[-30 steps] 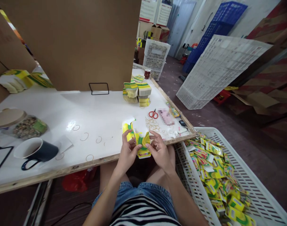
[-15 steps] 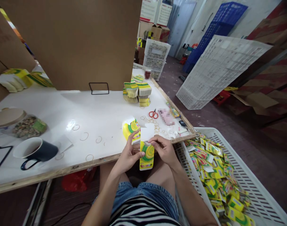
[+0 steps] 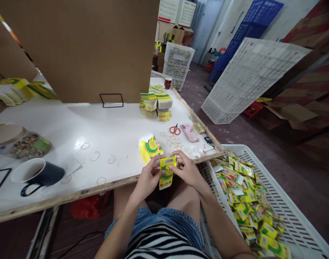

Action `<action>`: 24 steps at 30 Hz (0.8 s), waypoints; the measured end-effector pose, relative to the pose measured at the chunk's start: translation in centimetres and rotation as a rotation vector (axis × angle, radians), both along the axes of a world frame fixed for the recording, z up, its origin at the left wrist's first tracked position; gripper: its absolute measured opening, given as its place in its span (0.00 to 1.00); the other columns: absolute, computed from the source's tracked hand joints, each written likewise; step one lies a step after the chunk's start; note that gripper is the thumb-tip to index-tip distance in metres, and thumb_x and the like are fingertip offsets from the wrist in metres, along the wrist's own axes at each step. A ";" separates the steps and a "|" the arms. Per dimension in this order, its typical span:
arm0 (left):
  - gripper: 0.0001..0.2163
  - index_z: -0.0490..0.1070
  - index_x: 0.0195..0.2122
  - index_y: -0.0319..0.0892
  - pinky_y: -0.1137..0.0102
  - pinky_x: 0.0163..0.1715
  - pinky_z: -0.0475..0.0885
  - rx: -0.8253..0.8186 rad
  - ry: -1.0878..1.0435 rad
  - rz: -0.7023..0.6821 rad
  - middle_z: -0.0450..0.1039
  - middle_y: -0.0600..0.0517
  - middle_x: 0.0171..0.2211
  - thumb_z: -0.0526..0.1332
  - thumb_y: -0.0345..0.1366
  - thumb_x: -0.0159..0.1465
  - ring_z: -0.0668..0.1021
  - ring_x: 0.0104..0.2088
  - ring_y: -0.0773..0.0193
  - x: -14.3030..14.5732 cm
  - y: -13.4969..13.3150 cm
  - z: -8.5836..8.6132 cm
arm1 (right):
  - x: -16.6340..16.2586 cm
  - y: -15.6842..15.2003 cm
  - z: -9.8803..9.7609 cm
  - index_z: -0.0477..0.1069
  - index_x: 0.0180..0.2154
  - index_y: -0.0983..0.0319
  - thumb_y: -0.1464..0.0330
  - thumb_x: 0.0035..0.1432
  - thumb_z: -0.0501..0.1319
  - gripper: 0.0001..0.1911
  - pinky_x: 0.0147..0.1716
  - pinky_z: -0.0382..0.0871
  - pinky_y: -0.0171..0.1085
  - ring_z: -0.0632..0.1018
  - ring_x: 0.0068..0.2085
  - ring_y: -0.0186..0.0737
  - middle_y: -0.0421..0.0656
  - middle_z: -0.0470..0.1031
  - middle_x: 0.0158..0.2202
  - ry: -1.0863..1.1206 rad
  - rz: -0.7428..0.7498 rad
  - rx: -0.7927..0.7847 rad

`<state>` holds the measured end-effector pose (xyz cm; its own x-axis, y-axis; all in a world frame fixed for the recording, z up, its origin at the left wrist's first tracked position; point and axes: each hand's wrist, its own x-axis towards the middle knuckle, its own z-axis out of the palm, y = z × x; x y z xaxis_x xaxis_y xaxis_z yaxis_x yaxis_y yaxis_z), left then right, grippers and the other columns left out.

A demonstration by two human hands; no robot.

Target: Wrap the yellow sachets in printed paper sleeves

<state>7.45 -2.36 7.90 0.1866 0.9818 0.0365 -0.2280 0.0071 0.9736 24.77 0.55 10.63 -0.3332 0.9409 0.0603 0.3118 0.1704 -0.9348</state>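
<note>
Between my two hands, just past the table's front edge, is a yellow printed card packet (image 3: 166,181) with a barcode strip folded down over its top. My left hand (image 3: 149,177) pinches its left side, thumb across the front. The fingers of my right hand (image 3: 186,168) are closed on its upper right edge, the thumb pressing near the barcode. Right behind them on the table lies a stack of similar yellow cards (image 3: 151,148). At my right stands a white plastic crate (image 3: 296,212) holding many yellow packets (image 3: 245,208).
On the white table (image 3: 91,126) are red-handled scissors (image 3: 175,130), scattered rubber bands, bundled cards (image 3: 156,104), a dark mug (image 3: 43,172) and a lidded jar (image 3: 26,144). A large cardboard panel (image 3: 99,46) stands behind. White crates (image 3: 251,79) are stacked on the floor at right.
The packet's white top flap, upright before, is now folded down toward me, showing the barcode. My right hand has moved slightly up along the packet's edge.
</note>
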 end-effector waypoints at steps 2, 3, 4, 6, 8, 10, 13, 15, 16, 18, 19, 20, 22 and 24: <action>0.21 0.65 0.54 0.43 0.67 0.41 0.75 -0.007 -0.022 -0.035 0.76 0.45 0.46 0.64 0.37 0.60 0.80 0.40 0.58 0.0 0.1 0.1 | -0.4 -0.1 0.0 0.67 0.44 0.58 0.68 0.53 0.61 0.14 0.20 0.55 0.30 0.64 0.20 0.32 0.30 0.60 0.18 -0.046 -0.054 0.024; 0.21 0.64 0.54 0.43 0.67 0.41 0.75 -0.013 -0.025 -0.038 0.76 0.44 0.47 0.65 0.37 0.59 0.80 0.40 0.58 0.0 0.1 0.2 | -0.6 -0.1 0.1 0.66 0.43 0.58 0.69 0.52 0.60 0.14 0.20 0.54 0.31 0.64 0.20 0.32 0.29 0.59 0.18 -0.074 -0.080 0.042; 0.22 0.64 0.54 0.43 0.67 0.40 0.75 -0.020 -0.023 -0.035 0.77 0.44 0.46 0.65 0.36 0.59 0.80 0.39 0.59 -0.1 0.1 0.3 | -0.7 -0.2 0.2 0.66 0.42 0.58 0.69 0.52 0.60 0.14 0.20 0.54 0.31 0.64 0.19 0.32 0.29 0.59 0.17 -0.101 -0.103 0.063; 0.23 0.63 0.54 0.42 0.68 0.39 0.75 -0.024 -0.012 -0.020 0.77 0.44 0.45 0.65 0.36 0.58 0.80 0.37 0.60 -0.2 0.2 0.3 | -1.0 -0.3 0.4 0.65 0.43 0.58 0.69 0.51 0.60 0.14 0.21 0.55 0.31 0.64 0.19 0.32 0.29 0.59 0.17 -0.149 -0.137 0.107; 0.23 0.64 0.54 0.43 0.68 0.37 0.75 -0.021 -0.004 -0.003 0.78 0.45 0.44 0.66 0.36 0.58 0.80 0.35 0.61 -0.3 0.2 0.3 | -1.3 -0.5 0.5 0.65 0.43 0.57 0.69 0.50 0.61 0.15 0.22 0.55 0.31 0.64 0.19 0.32 0.29 0.59 0.17 -0.182 -0.148 0.135; 0.23 0.65 0.54 0.43 0.69 0.36 0.75 -0.020 -0.003 0.008 0.78 0.45 0.43 0.66 0.36 0.58 0.80 0.35 0.61 -0.3 0.3 0.1 | -1.5 -0.5 0.3 0.65 0.43 0.57 0.68 0.50 0.62 0.16 0.21 0.55 0.31 0.64 0.18 0.33 0.28 0.59 0.17 -0.194 -0.147 0.137; 0.24 0.65 0.54 0.43 0.69 0.34 0.75 -0.025 0.016 0.023 0.78 0.45 0.43 0.67 0.36 0.56 0.81 0.34 0.61 -0.2 0.3 0.0 | -1.7 -0.3 -0.1 0.65 0.43 0.57 0.68 0.50 0.61 0.16 0.20 0.53 0.31 0.64 0.18 0.33 0.29 0.59 0.16 -0.221 -0.167 0.129; 0.24 0.66 0.54 0.43 0.70 0.33 0.75 -0.021 0.033 0.039 0.78 0.45 0.43 0.67 0.36 0.56 0.80 0.33 0.62 -0.3 0.4 -0.1 | -1.8 -0.1 -0.4 0.65 0.44 0.57 0.69 0.51 0.61 0.16 0.21 0.53 0.32 0.64 0.18 0.34 0.29 0.60 0.17 -0.238 -0.189 0.142; 0.23 0.66 0.54 0.43 0.71 0.33 0.75 -0.016 0.036 0.046 0.78 0.46 0.42 0.67 0.36 0.57 0.80 0.32 0.62 -0.3 0.5 -0.1 | -1.8 -0.1 -0.4 0.65 0.44 0.57 0.69 0.51 0.61 0.16 0.21 0.54 0.32 0.64 0.19 0.34 0.29 0.60 0.17 -0.234 -0.191 0.152; 0.22 0.67 0.53 0.43 0.71 0.33 0.75 -0.011 0.021 0.059 0.78 0.47 0.42 0.66 0.36 0.57 0.80 0.32 0.63 -0.6 0.5 0.0 | -1.6 0.0 -0.4 0.67 0.45 0.57 0.69 0.53 0.61 0.16 0.22 0.56 0.32 0.65 0.20 0.34 0.30 0.61 0.18 -0.190 -0.155 0.166; 0.22 0.67 0.52 0.43 0.71 0.33 0.75 -0.011 0.005 0.065 0.78 0.47 0.41 0.67 0.36 0.57 0.80 0.33 0.62 -0.7 0.5 0.0 | -1.4 0.0 -0.4 0.69 0.45 0.57 0.68 0.54 0.61 0.14 0.23 0.58 0.32 0.66 0.21 0.34 0.32 0.63 0.19 -0.157 -0.129 0.176; 0.21 0.67 0.51 0.43 0.70 0.33 0.75 -0.014 -0.015 0.066 0.79 0.48 0.40 0.67 0.35 0.56 0.80 0.33 0.62 -0.8 0.5 0.0 | -1.2 0.1 -0.4 0.71 0.44 0.57 0.67 0.55 0.61 0.12 0.24 0.60 0.33 0.67 0.23 0.34 0.34 0.66 0.22 -0.120 -0.109 0.192; 0.21 0.68 0.50 0.43 0.70 0.32 0.75 -0.023 -0.054 0.065 0.79 0.48 0.39 0.68 0.35 0.55 0.81 0.32 0.61 -0.6 0.4 0.0 | -0.9 0.1 -0.7 0.74 0.41 0.57 0.65 0.57 0.61 0.09 0.28 0.64 0.34 0.71 0.28 0.35 0.39 0.72 0.29 -0.026 -0.109 0.219; 0.21 0.68 0.48 0.43 0.69 0.31 0.75 -0.033 -0.087 0.058 0.79 0.49 0.38 0.69 0.35 0.54 0.80 0.30 0.62 -0.2 0.4 0.0 | -0.7 0.0 -1.3 0.75 0.40 0.58 0.63 0.57 0.62 0.09 0.32 0.67 0.35 0.74 0.33 0.38 0.42 0.75 0.35 0.102 -0.152 0.196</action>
